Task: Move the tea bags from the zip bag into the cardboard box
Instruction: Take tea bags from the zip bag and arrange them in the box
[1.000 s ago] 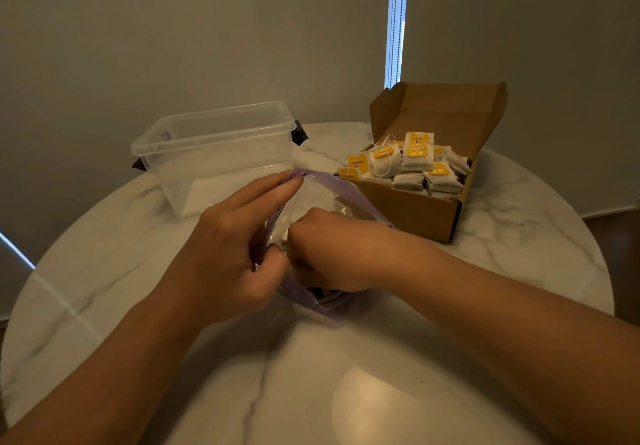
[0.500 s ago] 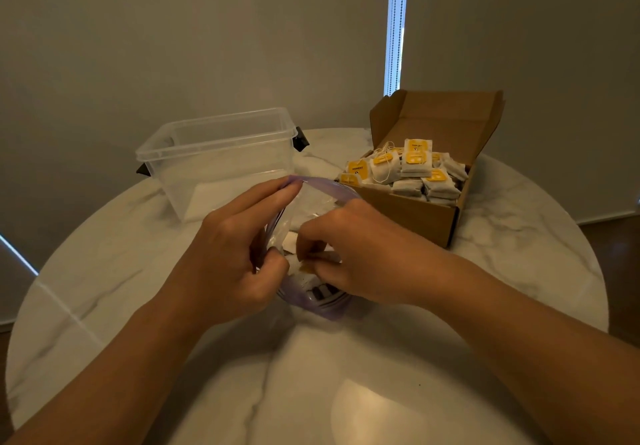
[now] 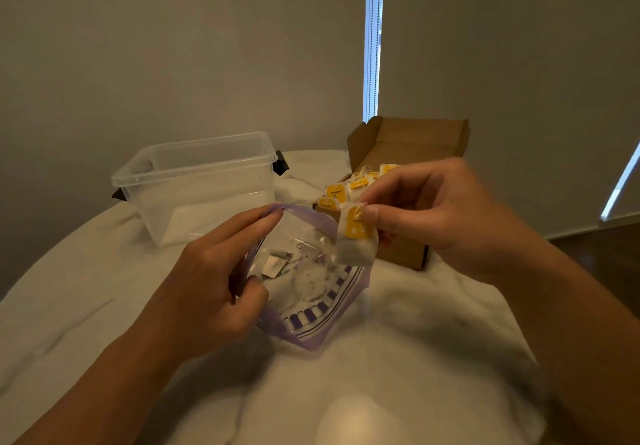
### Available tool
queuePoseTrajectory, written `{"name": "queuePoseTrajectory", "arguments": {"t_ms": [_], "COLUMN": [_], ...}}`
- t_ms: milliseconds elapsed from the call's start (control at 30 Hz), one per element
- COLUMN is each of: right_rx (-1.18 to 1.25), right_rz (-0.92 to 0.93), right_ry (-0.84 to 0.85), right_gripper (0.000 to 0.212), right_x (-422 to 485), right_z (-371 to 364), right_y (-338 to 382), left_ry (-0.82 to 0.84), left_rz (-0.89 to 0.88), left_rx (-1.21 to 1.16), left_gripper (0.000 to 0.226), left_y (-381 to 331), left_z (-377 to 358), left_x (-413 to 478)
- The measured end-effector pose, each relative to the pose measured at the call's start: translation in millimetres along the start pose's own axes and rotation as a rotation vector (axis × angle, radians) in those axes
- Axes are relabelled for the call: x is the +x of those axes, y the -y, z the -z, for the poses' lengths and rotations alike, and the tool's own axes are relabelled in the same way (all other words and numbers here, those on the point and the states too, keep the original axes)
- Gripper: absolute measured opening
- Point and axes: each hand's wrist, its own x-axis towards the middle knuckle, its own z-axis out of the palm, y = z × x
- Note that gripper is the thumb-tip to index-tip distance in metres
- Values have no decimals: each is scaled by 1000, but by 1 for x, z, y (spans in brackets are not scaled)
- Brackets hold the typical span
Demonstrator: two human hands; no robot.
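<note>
A clear zip bag (image 3: 311, 292) with a purple rim lies open at the table's middle. My left hand (image 3: 214, 282) pinches its left rim and holds the mouth open. My right hand (image 3: 429, 216) pinches a white tea bag (image 3: 356, 237) with a yellow tag, hanging just above the bag's right rim. Behind it stands the open cardboard box (image 3: 401, 254) with several yellow-tagged tea bags (image 3: 337, 193) piled inside, its lid upright. Another tea bag (image 3: 275, 263) lies inside the zip bag.
An empty clear plastic tub (image 3: 197, 181) with black clips stands at the back left of the round white marble table (image 3: 415, 358). Walls and a window blind lie behind.
My right hand has come out of the zip bag and risen to the right with a tea bag pinched in its fingers. My left hand keeps holding the rim.
</note>
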Motion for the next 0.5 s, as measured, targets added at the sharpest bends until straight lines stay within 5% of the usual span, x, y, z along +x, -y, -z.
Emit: {"name": "queuePoseTrajectory", "arguments": {"t_ms": [200, 500], "right_rx": [14, -123], "right_rz": [-24, -170], "right_ry": [-236, -372], "right_gripper": [16, 10], "right_x": [26, 48], "right_z": [55, 98], "right_y": [-15, -50], "left_ry": [-16, -13], "left_rz": [-22, -24], "left_rx": [-13, -28], "left_gripper": [67, 67], "left_y": [2, 3], "left_z": [0, 1], "left_x": [0, 1]}}
